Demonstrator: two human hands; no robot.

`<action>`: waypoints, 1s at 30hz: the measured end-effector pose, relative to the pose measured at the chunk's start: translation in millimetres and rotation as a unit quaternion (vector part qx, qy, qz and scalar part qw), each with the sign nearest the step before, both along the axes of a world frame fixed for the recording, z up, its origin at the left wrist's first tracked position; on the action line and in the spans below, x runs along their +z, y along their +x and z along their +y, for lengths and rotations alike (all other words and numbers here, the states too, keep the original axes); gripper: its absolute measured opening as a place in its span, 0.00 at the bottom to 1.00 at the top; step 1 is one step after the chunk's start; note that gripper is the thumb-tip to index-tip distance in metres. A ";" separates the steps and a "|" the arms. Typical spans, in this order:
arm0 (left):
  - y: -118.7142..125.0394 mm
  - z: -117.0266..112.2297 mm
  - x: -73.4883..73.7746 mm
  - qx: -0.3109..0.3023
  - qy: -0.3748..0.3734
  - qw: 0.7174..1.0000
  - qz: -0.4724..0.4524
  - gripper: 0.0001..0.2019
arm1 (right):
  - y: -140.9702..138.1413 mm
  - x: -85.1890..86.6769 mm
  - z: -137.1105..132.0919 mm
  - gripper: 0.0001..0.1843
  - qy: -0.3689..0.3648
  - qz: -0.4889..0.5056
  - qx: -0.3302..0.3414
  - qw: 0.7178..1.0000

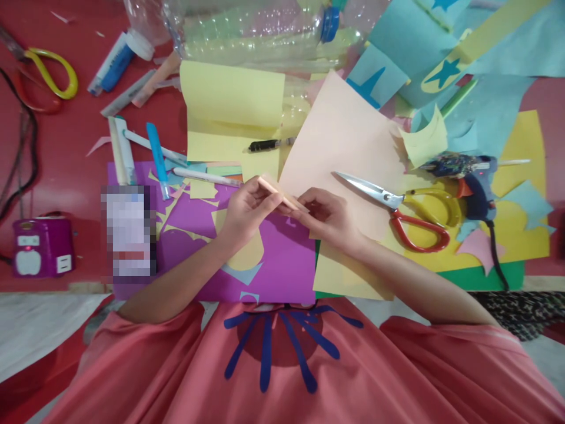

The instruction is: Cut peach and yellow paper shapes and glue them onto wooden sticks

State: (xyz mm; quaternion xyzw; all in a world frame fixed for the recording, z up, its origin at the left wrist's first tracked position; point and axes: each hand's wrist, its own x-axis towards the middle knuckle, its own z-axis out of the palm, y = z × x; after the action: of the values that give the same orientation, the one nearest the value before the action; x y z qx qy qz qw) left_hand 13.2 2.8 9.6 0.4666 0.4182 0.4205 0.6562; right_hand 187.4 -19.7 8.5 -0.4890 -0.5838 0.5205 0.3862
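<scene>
Between both hands is a narrow folded strip of peach paper (282,195), tilted down to the right. My left hand (249,209) pinches its left part between thumb and fingers. At its right end, my right hand (329,215) grips it with curled fingers, partly hidden. Below the hands lies a purple sheet (286,265) with yellow and blue paper scraps on it. A large peach sheet (335,135) stretches out behind my right hand, and open scissors (392,203) with red and yellow handles rest partly on it. A black pen (265,145) sits on yellow paper beyond the hands.
A phone (129,232) and a purple power adapter (43,247) lie to the left. At right is a blue glue gun (479,185). A clear plastic bottle (247,29) lies across the back. More scissors (53,73), a glue tube (112,65) and markers (156,156) are at upper left.
</scene>
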 end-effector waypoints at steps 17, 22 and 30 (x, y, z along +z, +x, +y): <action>-11.1 0.5 6.3 -0.033 0.110 0.978 0.172 0.14 | 14.8 -2.0 4.3 0.13 0.016 0.033 0.021 0.999; -10.5 -2.6 4.8 -0.026 0.122 0.974 0.191 0.14 | 15.6 -4.3 5.8 0.10 0.038 0.026 0.053 0.998; -10.5 -2.8 4.5 -0.044 0.143 0.970 0.189 0.11 | 15.1 -0.7 5.3 0.05 0.045 -0.012 0.036 0.998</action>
State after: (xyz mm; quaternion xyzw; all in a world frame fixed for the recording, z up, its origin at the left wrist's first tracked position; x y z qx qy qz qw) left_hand 2.7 0.0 14.2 0.6446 0.4493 0.3504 0.5098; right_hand 202.5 -14.4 7.7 -0.4556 -0.6288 0.5012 0.3818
